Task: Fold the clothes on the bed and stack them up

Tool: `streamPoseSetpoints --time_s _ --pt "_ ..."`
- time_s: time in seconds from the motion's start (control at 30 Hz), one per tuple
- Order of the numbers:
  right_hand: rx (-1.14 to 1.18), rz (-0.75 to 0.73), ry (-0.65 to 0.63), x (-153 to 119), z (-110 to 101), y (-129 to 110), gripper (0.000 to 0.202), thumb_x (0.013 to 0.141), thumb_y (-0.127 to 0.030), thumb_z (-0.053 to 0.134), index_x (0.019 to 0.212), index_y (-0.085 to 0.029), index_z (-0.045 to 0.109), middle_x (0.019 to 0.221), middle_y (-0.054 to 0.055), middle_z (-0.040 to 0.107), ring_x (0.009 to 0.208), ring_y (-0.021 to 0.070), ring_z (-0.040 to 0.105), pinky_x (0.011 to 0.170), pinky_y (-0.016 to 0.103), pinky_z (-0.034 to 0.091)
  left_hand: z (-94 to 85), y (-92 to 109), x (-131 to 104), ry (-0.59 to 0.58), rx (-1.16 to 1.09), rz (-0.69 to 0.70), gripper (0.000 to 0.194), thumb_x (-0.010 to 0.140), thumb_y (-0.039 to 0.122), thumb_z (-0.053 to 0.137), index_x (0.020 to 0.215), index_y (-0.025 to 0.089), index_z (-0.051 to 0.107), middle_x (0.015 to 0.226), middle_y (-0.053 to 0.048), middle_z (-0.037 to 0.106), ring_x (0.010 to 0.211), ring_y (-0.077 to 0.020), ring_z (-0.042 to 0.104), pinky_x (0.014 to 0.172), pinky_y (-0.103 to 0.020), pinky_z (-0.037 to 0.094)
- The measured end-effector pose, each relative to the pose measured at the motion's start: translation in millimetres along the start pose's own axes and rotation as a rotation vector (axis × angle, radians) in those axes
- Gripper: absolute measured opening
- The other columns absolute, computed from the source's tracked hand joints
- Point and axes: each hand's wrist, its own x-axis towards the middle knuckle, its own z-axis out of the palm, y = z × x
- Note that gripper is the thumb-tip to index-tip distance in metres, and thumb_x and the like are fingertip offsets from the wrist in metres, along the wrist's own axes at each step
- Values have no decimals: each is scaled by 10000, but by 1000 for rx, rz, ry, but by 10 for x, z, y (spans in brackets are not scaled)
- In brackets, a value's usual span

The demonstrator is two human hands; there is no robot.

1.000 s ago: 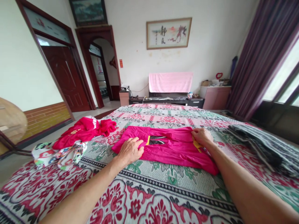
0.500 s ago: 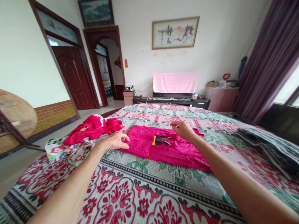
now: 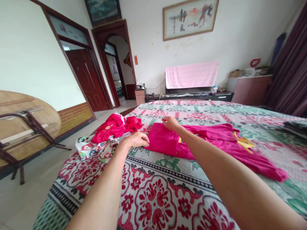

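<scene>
A magenta garment with yellow inner fabric lies lengthwise across the patterned bedspread, its left end folded over flat. Curled at the near left edge of this folded end, my left hand has its fingers closed on the cloth. My right hand reaches over the far edge of the same end, fingers bent and pinched at the fabric; its fingertips are partly hidden. One long magenta part stretches right, beyond my right forearm. A yellow piece shows at the garment's right end.
Red clothing lies heaped on a white printed cloth left of my left hand. Dark folded fabric rests at the bed's right side. The floral bedspread covers the bed. A folded round table leans against the left wall.
My view has turned left. My right hand has moved left along the garment to its folded end, and my left hand has closed at the edge. More of the garment's right end shows.
</scene>
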Motion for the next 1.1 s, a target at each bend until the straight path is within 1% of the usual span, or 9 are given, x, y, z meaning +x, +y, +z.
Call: streamPoseSetpoints --time_s 0.2,0.37,0.53,0.63,0.7,0.77,0.87,1.0,1.1 --pt "-25 82 -42 53 168 -242 290 835 -215 492 964 -174 748 1029 101 727 977 208 657 810 238 475 20 -20 23 19 -8 -19 140 610 289 672 696 186 714 607 47 592 601 -99 496 552 -202 365" --pt "-12 153 -21 78 217 -321 314 856 -225 468 995 -164 743 1013 131 721 955 218 665 796 258 481 25 -11 -16 88 -64 -43 117 575 239 656 657 171 703 572 40 570 575 -99 481 525 -212 353" --pt "-3 70 77 136 266 -369 327 867 -241 445 955 -172 753 972 114 732 924 205 665 806 245 465 -47 19 -85 82 -94 -187 81 578 210 602 597 144 646 482 32 503 479 -90 430 462 -218 325" --pt "5 43 115 164 326 -388 332 865 -236 440 964 -174 751 980 106 735 932 203 664 815 240 462 -72 21 -95 72 -70 -265 79 574 213 604 596 144 636 478 29 509 448 -84 417 438 -213 317" --pt "18 31 115 186 362 -374 331 864 -239 445 986 -183 749 1007 91 734 952 202 660 830 240 463 -77 16 -93 70 -51 -284 87 576 225 610 598 144 632 485 23 523 442 -81 416 424 -207 305" --pt "36 17 111 209 374 -334 334 858 -238 463 1051 -199 733 1057 66 728 983 198 653 857 241 462 -84 5 -94 55 -38 -283 98 583 238 613 611 146 633 498 16 540 446 -82 430 420 -202 309" --pt "53 6 124 227 331 -241 370 829 -198 486 1129 -208 703 1129 40 709 1030 191 641 902 242 452 -115 -15 -114 24 -32 -280 142 612 289 622 651 154 640 564 3 591 474 -88 478 440 -199 353" --pt "22 15 135 175 246 -107 368 806 -172 483 1083 -199 725 1094 46 718 1009 202 652 875 246 461 -169 -8 -166 -24 -38 -265 265 622 416 667 680 159 644 663 -23 646 531 -101 528 469 -205 388" --pt "-16 5 117 103 252 -24 339 815 -196 482 1032 -218 741 1061 38 725 986 197 654 849 239 465 -173 41 -184 -60 29 -264 264 611 418 688 661 164 640 625 -18 632 534 -111 526 473 -214 382"
